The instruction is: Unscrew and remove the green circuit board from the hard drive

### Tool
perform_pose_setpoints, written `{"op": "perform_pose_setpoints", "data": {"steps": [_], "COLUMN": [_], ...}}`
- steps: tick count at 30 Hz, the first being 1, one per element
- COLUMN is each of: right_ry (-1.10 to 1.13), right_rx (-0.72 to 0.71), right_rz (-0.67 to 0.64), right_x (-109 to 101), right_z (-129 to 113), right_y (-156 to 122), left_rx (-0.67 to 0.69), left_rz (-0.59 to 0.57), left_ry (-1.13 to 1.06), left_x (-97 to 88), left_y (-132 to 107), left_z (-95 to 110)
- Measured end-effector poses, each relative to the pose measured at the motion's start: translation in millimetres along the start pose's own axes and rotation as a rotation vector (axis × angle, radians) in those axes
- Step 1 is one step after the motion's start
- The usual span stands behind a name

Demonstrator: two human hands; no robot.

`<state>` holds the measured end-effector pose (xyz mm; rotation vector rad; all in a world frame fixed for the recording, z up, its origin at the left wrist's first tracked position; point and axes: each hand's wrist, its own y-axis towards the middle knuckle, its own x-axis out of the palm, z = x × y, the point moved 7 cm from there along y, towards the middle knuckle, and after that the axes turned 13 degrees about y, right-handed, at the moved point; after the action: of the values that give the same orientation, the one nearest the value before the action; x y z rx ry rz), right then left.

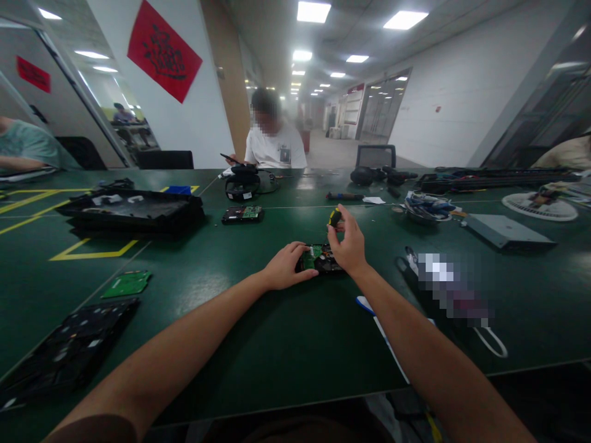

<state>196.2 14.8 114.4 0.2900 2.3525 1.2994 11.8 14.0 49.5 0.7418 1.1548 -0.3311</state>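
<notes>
A black device with a green circuit board [310, 258] lies on the green table in front of me. My left hand [290, 266] grips its left end, the fingers over the far edge and the thumb along the near edge. Above the device's right part, my right hand [347, 243] pinches the yellow and black handle of a screwdriver [335, 216]. The screwdriver's shaft and tip are too small to make out. Part of the device's right side is hidden behind the right hand.
Left are a black tray [133, 212], a loose green board [127, 284] and a black plastic frame [69, 344]. Another board-bearing device [242, 214] lies farther back. Right are a flat silver box [508, 231] and a bowl of cables [427, 208]. A person [276, 144] sits opposite.
</notes>
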Motion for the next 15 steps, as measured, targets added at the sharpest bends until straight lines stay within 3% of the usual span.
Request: {"op": "perform_pose_setpoints", "data": {"steps": [15], "right_ry": [-0.016], "right_rx": [0.005], "right_rz": [-0.011], "right_x": [0.8], "right_z": [1.9], "right_y": [-0.4], "left_rx": [0.002], "left_rz": [-0.011], "left_ry": [0.008], "left_x": [0.3], "left_y": [0.2], "left_z": [0.8]}}
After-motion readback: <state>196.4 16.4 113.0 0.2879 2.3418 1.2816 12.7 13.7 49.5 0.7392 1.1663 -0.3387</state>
